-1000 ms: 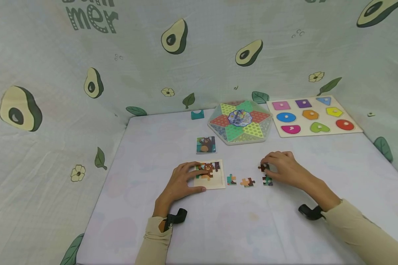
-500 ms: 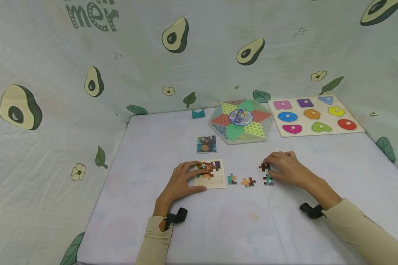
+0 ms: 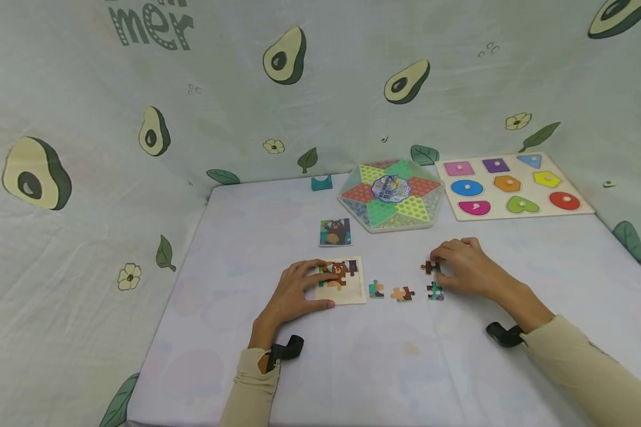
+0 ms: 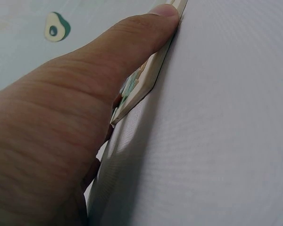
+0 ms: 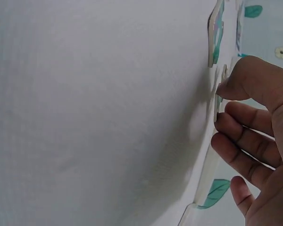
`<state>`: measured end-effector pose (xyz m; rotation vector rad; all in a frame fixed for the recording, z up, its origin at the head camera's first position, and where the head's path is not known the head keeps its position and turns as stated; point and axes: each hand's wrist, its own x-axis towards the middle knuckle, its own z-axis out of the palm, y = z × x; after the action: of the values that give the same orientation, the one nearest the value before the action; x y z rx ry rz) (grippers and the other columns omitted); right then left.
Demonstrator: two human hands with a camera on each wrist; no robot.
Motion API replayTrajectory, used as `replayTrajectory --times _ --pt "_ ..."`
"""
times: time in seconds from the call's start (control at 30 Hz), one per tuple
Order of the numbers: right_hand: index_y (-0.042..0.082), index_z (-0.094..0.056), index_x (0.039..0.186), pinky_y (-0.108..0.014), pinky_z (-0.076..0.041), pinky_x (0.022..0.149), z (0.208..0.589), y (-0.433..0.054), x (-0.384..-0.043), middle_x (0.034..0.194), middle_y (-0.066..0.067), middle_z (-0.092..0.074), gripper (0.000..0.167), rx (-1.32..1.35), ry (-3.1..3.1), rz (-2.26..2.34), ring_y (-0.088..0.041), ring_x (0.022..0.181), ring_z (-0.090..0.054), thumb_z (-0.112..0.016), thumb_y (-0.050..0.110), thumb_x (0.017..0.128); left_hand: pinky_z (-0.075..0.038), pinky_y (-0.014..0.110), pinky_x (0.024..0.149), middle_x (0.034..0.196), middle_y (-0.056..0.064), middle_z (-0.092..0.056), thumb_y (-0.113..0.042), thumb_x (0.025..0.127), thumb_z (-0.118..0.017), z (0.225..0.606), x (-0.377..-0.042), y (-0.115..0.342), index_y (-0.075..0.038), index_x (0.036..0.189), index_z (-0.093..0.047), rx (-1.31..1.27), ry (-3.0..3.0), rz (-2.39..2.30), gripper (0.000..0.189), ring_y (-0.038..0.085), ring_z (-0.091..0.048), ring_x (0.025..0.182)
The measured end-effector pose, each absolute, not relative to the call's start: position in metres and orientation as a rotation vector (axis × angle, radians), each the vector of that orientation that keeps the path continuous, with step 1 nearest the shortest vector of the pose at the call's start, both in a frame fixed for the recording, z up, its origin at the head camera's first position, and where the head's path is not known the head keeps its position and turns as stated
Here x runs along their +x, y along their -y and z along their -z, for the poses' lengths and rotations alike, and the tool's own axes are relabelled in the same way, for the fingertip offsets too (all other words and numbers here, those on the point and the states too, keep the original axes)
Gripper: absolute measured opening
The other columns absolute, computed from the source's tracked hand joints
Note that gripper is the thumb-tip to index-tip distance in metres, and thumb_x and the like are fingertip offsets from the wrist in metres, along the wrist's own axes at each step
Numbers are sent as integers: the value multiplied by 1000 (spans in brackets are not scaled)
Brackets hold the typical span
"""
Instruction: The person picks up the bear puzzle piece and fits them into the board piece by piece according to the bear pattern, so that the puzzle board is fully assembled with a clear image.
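Observation:
My left hand [image 3: 295, 290] rests over the left part of a wooden jigsaw tray [image 3: 358, 296], fingers stretched across the bear picture and thumb along the near rim. In the left wrist view the thumb lies straight on the tray's pale edge [image 4: 151, 77]. My right hand [image 3: 472, 270] pinches a dark brown jigsaw piece [image 3: 429, 267] between thumb and fingertips, close over the table; the piece shows edge-on [image 5: 218, 104] in the right wrist view. Just below it lies a teal jigsaw piece [image 3: 435, 291]. Two more lie between the hands: an orange-brown piece [image 3: 402, 294] and a teal-orange piece [image 3: 376, 289].
Behind the tray lies a square bear picture card [image 3: 335, 232]. Farther back are a small teal piece [image 3: 321, 183], a hexagonal game box [image 3: 392, 196] with a star pattern, and a shape puzzle board [image 3: 518, 187] at the back right. Printed cloth [image 3: 219, 89] hangs behind the table.
My right hand has shifted slightly right, uncovering more of the dark brown jigsaw piece. The left hand stays on the tray. The head view has shifted a little.

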<state>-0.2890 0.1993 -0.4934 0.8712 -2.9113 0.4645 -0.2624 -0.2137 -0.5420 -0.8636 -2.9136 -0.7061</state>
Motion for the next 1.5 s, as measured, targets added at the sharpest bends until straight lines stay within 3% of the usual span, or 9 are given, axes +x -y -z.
replayTrajectory --times 0.3,1.5 --pt "5 -74 104 -55 -33 95 482 -189 -293 100 -4 -69 30 895 2878 -500 -27 100 -61 -82 16 77 -27 55 110 149 -2 -44 -58 81 -76 536 -259 215 -37 135 -63 -864 2884 731 60 27 -35 138" --pt "8 -73 104 -50 -35 93 470 -144 -290 98 2 -69 30 1058 2801 -557 -20 98 -62 -82 16 76 -26 53 111 151 -4 -41 -61 82 -74 538 -260 212 -38 138 -61 -854 2933 697 62 27 -33 139"
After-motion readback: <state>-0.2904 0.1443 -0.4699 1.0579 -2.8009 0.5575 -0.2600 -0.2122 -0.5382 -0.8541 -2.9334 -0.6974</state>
